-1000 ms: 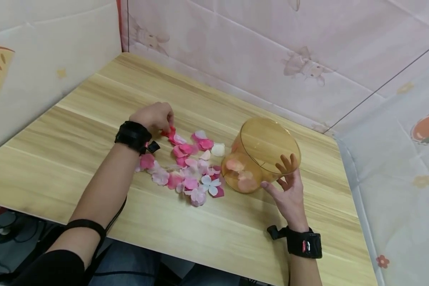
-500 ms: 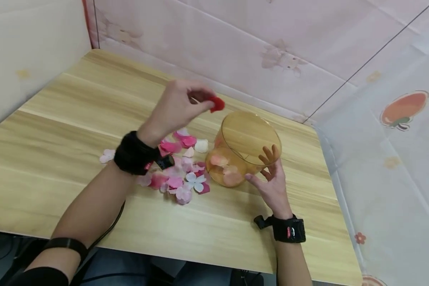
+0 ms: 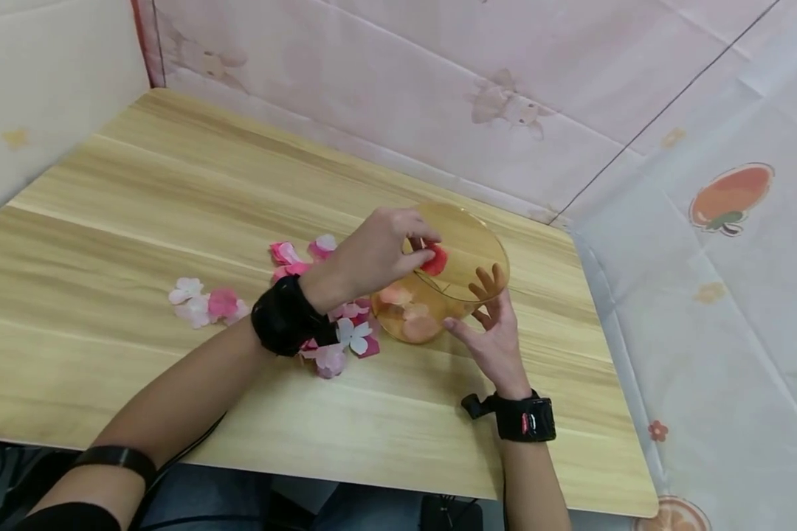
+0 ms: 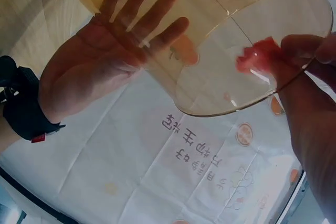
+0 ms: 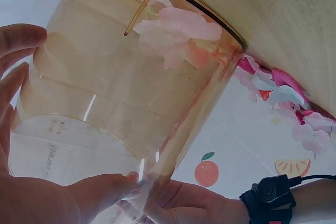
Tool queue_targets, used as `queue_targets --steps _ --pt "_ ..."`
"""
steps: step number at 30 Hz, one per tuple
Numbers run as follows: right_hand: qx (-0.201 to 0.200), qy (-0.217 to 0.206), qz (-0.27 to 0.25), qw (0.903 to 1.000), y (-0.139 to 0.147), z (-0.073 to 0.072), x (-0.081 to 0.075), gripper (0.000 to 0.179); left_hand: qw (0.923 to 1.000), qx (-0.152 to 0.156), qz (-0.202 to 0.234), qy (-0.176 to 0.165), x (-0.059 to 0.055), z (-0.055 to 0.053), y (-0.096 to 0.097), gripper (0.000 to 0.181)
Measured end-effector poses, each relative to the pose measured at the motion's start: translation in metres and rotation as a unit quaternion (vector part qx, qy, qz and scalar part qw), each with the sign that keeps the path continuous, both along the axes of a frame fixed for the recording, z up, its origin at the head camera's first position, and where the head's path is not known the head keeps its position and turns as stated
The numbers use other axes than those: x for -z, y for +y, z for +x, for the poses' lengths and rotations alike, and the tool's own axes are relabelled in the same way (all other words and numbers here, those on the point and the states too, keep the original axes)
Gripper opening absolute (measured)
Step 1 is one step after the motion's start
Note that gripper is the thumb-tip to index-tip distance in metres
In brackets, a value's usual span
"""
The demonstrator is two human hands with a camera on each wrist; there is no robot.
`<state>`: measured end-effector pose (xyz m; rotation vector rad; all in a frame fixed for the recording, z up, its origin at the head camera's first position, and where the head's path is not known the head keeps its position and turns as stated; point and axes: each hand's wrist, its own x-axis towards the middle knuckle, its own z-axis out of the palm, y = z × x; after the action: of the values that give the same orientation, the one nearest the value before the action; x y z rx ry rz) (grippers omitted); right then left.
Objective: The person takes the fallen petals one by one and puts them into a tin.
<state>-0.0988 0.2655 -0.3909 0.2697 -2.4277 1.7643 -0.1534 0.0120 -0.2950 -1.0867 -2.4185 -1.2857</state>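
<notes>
An amber see-through container (image 3: 478, 240) leans on the table with its round mouth tilted up toward the right. My left hand (image 3: 378, 251) pinches a red petal (image 3: 435, 259) between thumb and fingers at that mouth. In the left wrist view the petal (image 4: 260, 56) shows just within the rim. My right hand (image 3: 494, 343) holds the container from the right, thumb on one side and spread fingers on the other. Pale pink petals (image 5: 173, 30) lie inside near the base. A white flower (image 3: 353, 336) and pink petals (image 3: 330, 360) lie left of the container, partly hidden by my left forearm.
Farther left on the wooden table (image 3: 139, 221) is a small group of white and pink petals (image 3: 202, 304). Printed cloth walls (image 3: 345, 96) stand behind and at both sides. Black straps with cameras sit on both wrists (image 3: 526, 418).
My left hand has picked up the red petal from the pile and carried it right to the container's mouth. The right hand keeps its hold. The head view has shifted.
</notes>
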Motion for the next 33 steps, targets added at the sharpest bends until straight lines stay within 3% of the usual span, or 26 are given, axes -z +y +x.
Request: queue_targets --steps 6,10,13,18,21,25,27,30,33 --pt "0.019 -0.001 0.005 0.9998 0.004 0.003 -0.004 0.109 0.9999 0.0 -0.008 -0.01 -0.011 -0.012 -0.013 0.024" --pt "0.035 -0.011 0.008 0.9993 0.009 0.009 -0.004 0.109 0.9976 -0.04 -0.023 -0.052 -0.015 -0.029 -0.038 0.025" --pt "0.046 -0.017 0.013 0.9987 0.013 0.014 -0.003 0.109 0.991 -0.072 -0.056 -0.098 -0.009 -0.045 -0.061 0.027" --pt "0.053 -0.02 0.017 0.9983 0.015 0.017 -0.001 0.109 0.9702 -0.115 -0.148 -0.154 0.012 -0.067 -0.093 0.029" --pt "0.049 -0.021 0.019 0.9984 0.013 0.015 -0.001 0.109 0.9501 -0.125 -0.215 -0.188 0.026 -0.075 -0.108 0.027" --pt "0.043 -0.023 0.022 0.9986 0.008 0.01 0.0 0.109 0.9217 -0.118 -0.281 -0.239 0.042 -0.079 -0.122 0.014" --pt "0.039 -0.023 0.024 0.9987 0.004 0.008 0.0 0.11 0.9117 -0.117 -0.296 -0.26 0.047 -0.079 -0.125 0.014" --pt "0.03 -0.019 0.024 0.9991 -0.001 0.003 0.001 0.11 0.905 -0.122 -0.303 -0.272 0.052 -0.079 -0.129 0.026" --pt "0.021 -0.017 0.02 0.9994 -0.006 -0.001 0.001 0.11 0.9061 -0.128 -0.301 -0.269 0.054 -0.079 -0.135 0.032"
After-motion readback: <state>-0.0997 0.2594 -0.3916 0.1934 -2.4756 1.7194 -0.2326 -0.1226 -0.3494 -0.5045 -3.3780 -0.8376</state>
